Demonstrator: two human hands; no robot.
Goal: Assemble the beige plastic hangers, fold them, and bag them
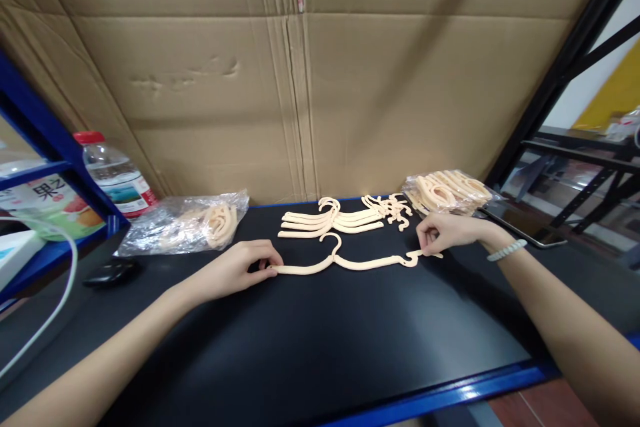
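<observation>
A cream plastic clothes hanger (369, 264) lies across the black table, its hook pointing toward the cardboard. My left hand (253, 263) pinches its left arm end between thumb and fingers. At the other end, my right hand (445, 235) is closed on a small cream hook piece (413, 257), whose curved part meets the hanger's right tip. Whether the two are joined I cannot tell. Behind this hanger lies a stack of hangers (310, 220) with their hooks together. A pile of small cream hook pieces (393, 207) sits to the right of the stack.
Clear plastic bags with cream parts lie at left (200, 223) and right (450, 190). A tablet (525, 225), a black mouse (111, 273) and a red-capped bottle (117, 173) are at the sides. Cardboard (425, 93) stands along the back; a white cable (70, 287) hangs at left.
</observation>
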